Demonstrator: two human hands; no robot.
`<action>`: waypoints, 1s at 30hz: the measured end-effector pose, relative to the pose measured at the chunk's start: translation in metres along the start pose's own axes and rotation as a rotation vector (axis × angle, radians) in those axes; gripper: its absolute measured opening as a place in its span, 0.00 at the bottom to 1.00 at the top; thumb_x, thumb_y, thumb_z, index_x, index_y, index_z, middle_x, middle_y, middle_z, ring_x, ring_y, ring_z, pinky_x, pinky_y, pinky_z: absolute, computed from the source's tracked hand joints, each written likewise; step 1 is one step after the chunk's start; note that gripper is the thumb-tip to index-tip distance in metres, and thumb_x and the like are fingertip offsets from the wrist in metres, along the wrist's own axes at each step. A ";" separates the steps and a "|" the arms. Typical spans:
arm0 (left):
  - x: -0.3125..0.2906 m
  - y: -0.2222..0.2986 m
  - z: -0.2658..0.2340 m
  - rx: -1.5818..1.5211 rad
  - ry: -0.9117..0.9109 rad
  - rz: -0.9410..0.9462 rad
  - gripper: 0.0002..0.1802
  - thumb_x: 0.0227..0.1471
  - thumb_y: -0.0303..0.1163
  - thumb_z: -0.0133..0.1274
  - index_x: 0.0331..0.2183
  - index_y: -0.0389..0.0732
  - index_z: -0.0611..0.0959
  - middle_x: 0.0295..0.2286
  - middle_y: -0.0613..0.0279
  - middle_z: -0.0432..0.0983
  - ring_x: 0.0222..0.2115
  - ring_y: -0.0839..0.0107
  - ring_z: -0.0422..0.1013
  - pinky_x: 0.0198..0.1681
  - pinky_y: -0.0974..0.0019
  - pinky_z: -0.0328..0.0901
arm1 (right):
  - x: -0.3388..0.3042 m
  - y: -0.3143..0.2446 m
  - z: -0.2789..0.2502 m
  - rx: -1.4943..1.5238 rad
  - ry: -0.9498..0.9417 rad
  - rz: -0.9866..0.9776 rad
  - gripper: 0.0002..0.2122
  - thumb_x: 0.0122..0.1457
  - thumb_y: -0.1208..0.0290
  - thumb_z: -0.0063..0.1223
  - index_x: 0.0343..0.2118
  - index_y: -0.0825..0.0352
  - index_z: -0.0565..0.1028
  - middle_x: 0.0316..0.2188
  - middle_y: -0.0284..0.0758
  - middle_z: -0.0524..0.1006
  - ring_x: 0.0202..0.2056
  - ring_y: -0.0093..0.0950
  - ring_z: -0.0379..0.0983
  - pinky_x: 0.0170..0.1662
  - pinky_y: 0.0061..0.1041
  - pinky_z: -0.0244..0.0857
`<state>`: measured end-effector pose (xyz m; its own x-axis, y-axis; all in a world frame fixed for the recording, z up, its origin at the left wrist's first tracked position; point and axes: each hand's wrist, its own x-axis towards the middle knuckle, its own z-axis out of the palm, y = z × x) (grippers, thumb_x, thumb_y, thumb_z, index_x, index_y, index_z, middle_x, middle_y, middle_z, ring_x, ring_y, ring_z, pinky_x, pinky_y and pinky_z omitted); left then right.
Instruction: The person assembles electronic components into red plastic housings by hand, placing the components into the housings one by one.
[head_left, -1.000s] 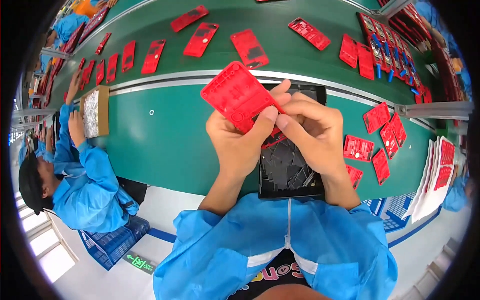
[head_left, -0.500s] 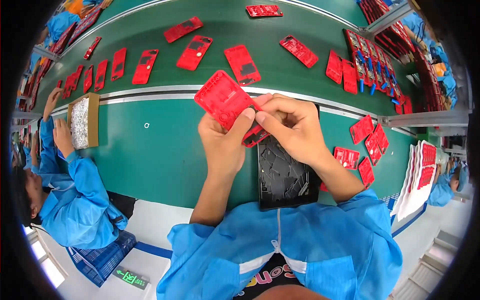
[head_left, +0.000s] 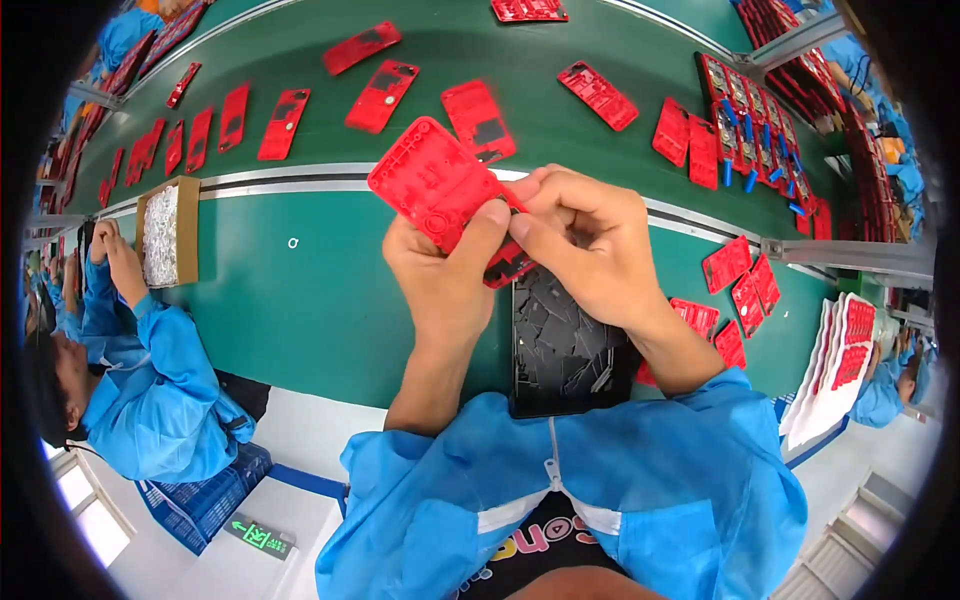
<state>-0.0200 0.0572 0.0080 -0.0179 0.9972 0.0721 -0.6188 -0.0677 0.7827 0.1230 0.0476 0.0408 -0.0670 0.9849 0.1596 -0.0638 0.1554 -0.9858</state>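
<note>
A red plastic phone housing [head_left: 425, 185], its moulded inner side facing up, is held at a tilt over the near worktable. My left hand [head_left: 440, 280] grips it from below, thumb on the dark part near its lower end. My right hand [head_left: 600, 250] is closed at the same end, thumb and fingers pinching its edge beside the left thumb. Whether a small piece sits between the thumbs cannot be made out. Just below my hands lies a black tray [head_left: 522, 398] filled with loose flat black pieces [head_left: 560, 345], partly covered by my right hand and wrist.
Red housings [head_left: 383, 97] lie spread over the green belt [head_left: 330, 110] beyond a metal rail. Several more [head_left: 727, 263] rest to my right, near white sheets [head_left: 825, 370] holding red parts. At left, a co-worker [head_left: 150, 390] sits by a cardboard box [head_left: 187, 235] of small clear pieces.
My hands and the housing have shifted slightly left, still pressed together at its lower end. The co-worker's hands have come together beside the cardboard box.
</note>
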 end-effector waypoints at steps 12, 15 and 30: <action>0.024 -0.011 -0.035 0.297 0.086 -0.175 0.17 0.62 0.28 0.55 0.51 0.32 0.74 0.43 0.46 0.80 0.43 0.62 0.79 0.36 0.64 0.78 | 0.139 0.079 -0.123 -1.339 0.000 0.339 0.17 0.56 0.53 0.61 0.31 0.66 0.84 0.34 0.44 0.83 0.39 0.47 0.80 0.45 0.43 0.74; 0.017 -0.007 -0.030 0.374 0.059 -0.258 0.17 0.62 0.29 0.55 0.50 0.33 0.75 0.42 0.47 0.81 0.41 0.63 0.80 0.36 0.65 0.78 | 0.224 0.107 -0.139 -1.425 -0.029 0.012 0.23 0.55 0.55 0.64 0.50 0.63 0.79 0.52 0.48 0.76 0.52 0.44 0.73 0.56 0.39 0.66; 0.043 -0.022 -0.038 0.191 0.024 -0.331 0.24 0.67 0.43 0.48 0.51 0.32 0.75 0.40 0.48 0.81 0.33 0.64 0.81 0.29 0.66 0.76 | 0.121 0.035 -0.044 -1.004 -0.517 -0.607 0.28 0.44 0.61 0.73 0.48 0.65 0.75 0.45 0.40 0.75 0.47 0.41 0.72 0.51 0.36 0.68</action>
<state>-0.0374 0.1023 -0.0295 0.1386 0.9664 -0.2166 -0.4365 0.2560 0.8625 0.1560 0.1756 0.0231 -0.6828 0.6272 0.3747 0.5404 0.7787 -0.3187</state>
